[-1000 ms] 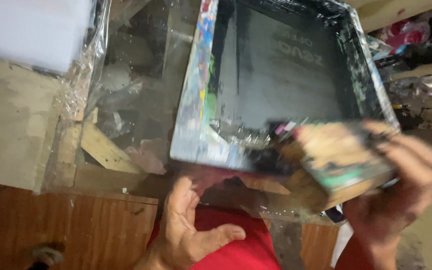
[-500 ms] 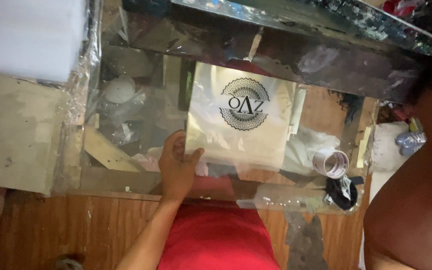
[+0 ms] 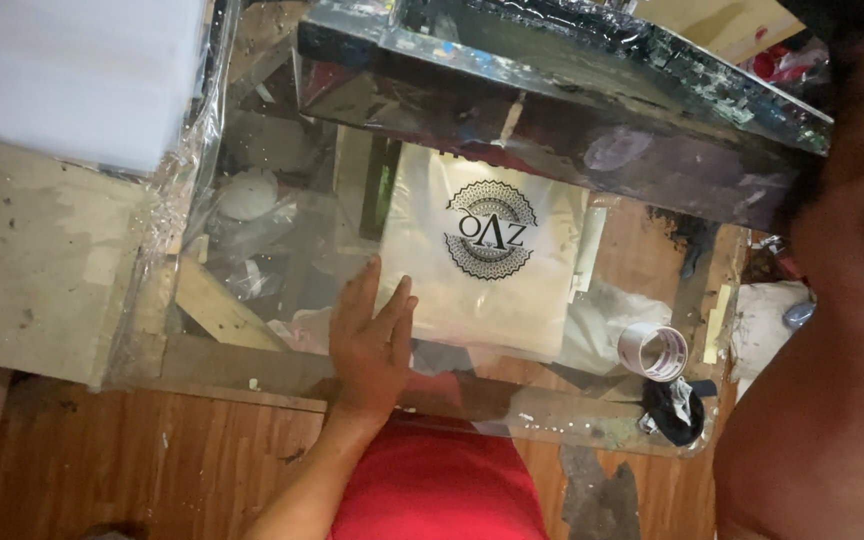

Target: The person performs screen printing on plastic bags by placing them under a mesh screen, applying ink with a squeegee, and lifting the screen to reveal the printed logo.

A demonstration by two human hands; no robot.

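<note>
A cream sheet (image 3: 482,285) with a round black emblem lies on the glass tabletop (image 3: 282,240). My left hand (image 3: 372,340) rests flat on its lower left corner, fingers spread, gripping nothing. Above the sheet a large ink-stained screen frame (image 3: 552,120) is tilted up, its underside facing me. My right arm reaches up along the right edge of the view, and my right hand (image 3: 824,190) is at the frame's right end, holding it raised. Its fingers are dark and mostly hidden.
A roll of tape (image 3: 654,350) and a black rag (image 3: 674,412) lie at the glass top's right front corner. A stack of white foam sheets (image 3: 72,70) sits at the upper left on a worn board (image 3: 32,270). Wooden floor (image 3: 132,470) shows below.
The screen frame has swung up off the glass, uncovering the printed sheet. My left hand moved from the table's front edge onto the sheet's lower left corner.
</note>
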